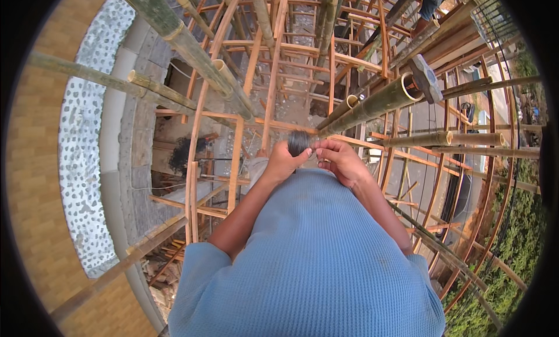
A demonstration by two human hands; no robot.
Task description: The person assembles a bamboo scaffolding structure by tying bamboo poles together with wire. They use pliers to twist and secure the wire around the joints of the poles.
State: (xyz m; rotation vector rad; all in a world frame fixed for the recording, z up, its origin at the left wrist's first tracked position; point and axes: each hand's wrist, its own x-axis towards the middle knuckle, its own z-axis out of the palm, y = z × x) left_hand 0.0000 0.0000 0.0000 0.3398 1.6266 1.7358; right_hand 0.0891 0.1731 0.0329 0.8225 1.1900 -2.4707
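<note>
My left hand [283, 163] is closed around a bundle of thin dark-grey strands [299, 141], which look like tie wire, in front of my chest. The rounded top of the bundle stands up out of the fist. Just to its right, my right hand [345, 164] has its thumb and forefinger pinched together at the bundle's side. Whatever sits between those fingertips is too small to make out. Beyond and to the right, a hammer [427, 79] rests at the open end of a thick bamboo pole [378, 109].
Bamboo poles and wooden battens [237, 162] form a scaffold around and below me. A tiled wall edge with a speckled white band [90, 145] runs along the left. Another person's legs [430, 8] show at the upper right. Green plants [518, 249] grow at the lower right.
</note>
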